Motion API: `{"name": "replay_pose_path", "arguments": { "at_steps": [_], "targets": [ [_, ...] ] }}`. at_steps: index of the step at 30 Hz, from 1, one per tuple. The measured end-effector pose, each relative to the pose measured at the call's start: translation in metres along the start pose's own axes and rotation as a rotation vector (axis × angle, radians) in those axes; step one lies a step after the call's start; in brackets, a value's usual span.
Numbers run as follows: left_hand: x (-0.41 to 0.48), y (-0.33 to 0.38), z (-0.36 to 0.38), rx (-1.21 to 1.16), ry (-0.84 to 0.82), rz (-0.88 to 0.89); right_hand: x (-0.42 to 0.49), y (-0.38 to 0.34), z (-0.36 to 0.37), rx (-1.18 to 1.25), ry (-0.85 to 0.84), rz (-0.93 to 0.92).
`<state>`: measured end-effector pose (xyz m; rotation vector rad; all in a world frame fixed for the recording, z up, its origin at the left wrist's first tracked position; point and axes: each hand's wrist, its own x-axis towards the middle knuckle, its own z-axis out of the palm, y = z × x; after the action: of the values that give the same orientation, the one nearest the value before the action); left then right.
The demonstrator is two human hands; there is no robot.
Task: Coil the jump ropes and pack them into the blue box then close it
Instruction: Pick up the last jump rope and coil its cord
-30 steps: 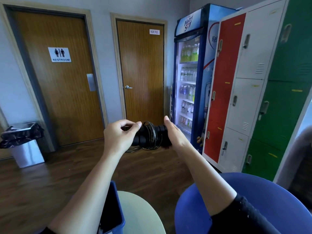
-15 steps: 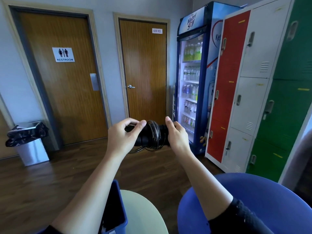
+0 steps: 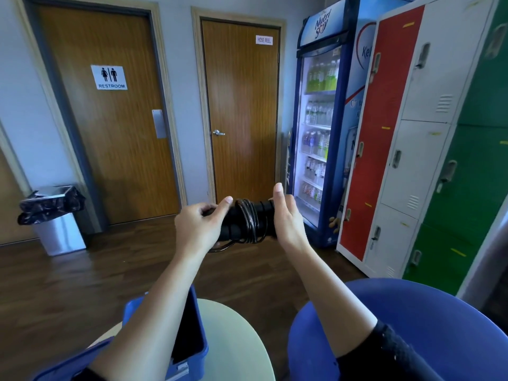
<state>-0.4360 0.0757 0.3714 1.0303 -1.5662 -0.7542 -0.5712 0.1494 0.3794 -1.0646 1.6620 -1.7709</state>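
Observation:
A black jump rope [image 3: 247,222] is held up in front of me, its thin cord wound in several turns around the black handles. My left hand [image 3: 199,226] grips the left end, thumb and fingers pinched on it. My right hand [image 3: 287,215] holds the right end, with the index finger raised. A short loop of cord hangs below the bundle. The blue box [image 3: 196,350] stands open on a small round table under my left forearm, which hides most of it; its inside looks dark.
A pale round table [image 3: 236,342] is low in the middle, a blue chair [image 3: 412,312] to its right. Lockers [image 3: 412,133] and a drinks fridge [image 3: 319,127] line the right wall. Two wooden doors are ahead, and a lined bin [image 3: 55,218] stands at left.
Both hands have stayed on the wound rope bundle, with small finger shifts. The view has shifted slightly, so the room sits a little further right in the frame.

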Motion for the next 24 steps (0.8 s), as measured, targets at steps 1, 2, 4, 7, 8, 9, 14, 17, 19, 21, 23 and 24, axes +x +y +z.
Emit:
{"name": "replay_pose_path", "arguments": {
  "at_steps": [1,2,4,7,8,9,14,17,19,21,23,24],
  "targets": [
    [-0.003,-0.006,0.002,0.007,0.018,-0.035,0.0,0.004,0.002,0.021,-0.02,0.048],
    [-0.007,-0.012,0.004,0.028,0.04,-0.06,0.0,0.011,0.005,0.047,-0.028,0.097],
    [-0.016,-0.025,0.007,0.05,0.093,-0.109,-0.001,0.026,0.01,0.063,-0.032,0.201],
    [-0.027,-0.045,0.01,0.036,0.136,-0.169,-0.008,0.047,0.017,0.182,-0.131,0.303],
    [-0.031,-0.051,0.011,0.043,0.146,-0.192,-0.009,0.055,0.019,0.228,-0.156,0.327],
    [-0.034,-0.057,0.011,0.05,0.155,-0.214,-0.009,0.063,0.02,0.272,-0.167,0.342],
    [-0.049,-0.081,0.014,0.016,0.209,-0.291,-0.017,0.104,0.034,0.417,-0.148,0.409],
    [-0.054,-0.092,0.018,0.023,0.235,-0.318,-0.028,0.126,0.046,0.447,-0.213,0.407],
    [-0.059,-0.098,0.02,0.052,0.25,-0.344,-0.034,0.137,0.051,0.471,-0.247,0.399],
    [-0.064,-0.109,0.02,0.044,0.268,-0.378,-0.038,0.144,0.052,0.458,-0.268,0.425],
    [-0.069,-0.117,0.019,0.061,0.276,-0.398,-0.042,0.15,0.052,0.446,-0.286,0.451],
    [-0.072,-0.121,0.019,0.077,0.276,-0.397,-0.044,0.153,0.053,0.459,-0.286,0.472]
  ]
}}
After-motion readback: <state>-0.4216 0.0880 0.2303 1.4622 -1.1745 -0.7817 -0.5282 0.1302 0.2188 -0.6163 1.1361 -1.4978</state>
